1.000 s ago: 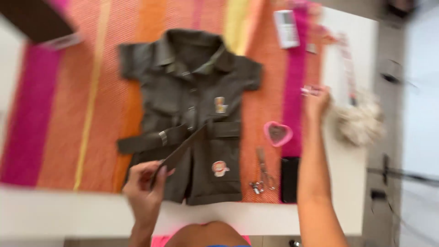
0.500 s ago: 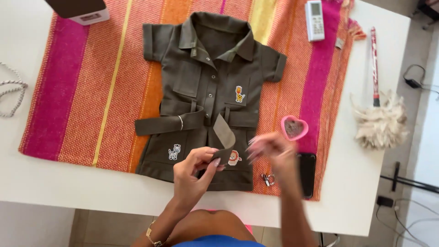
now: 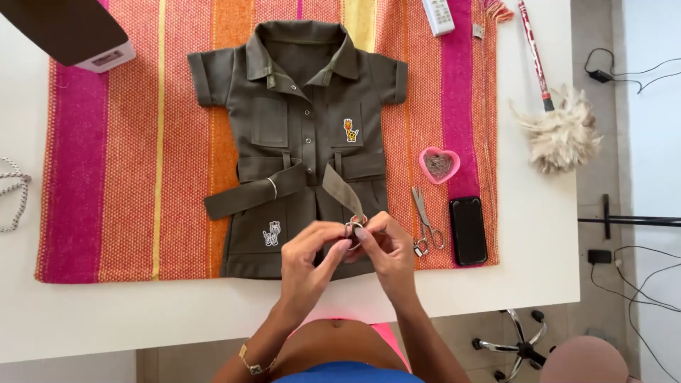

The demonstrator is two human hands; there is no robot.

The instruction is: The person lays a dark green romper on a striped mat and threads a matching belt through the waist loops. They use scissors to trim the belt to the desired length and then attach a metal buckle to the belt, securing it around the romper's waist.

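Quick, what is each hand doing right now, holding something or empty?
Left hand: fingers closed, pinching the metal ring at the end of the belt strap.
Right hand: fingers closed on the same ring from the other side.

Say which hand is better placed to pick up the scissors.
Probably the right. The right hand sits just beside the scissors on the striped cloth; the left hand is farther away. Both hands' fingers pinch the belt's metal rings, so one must let go.
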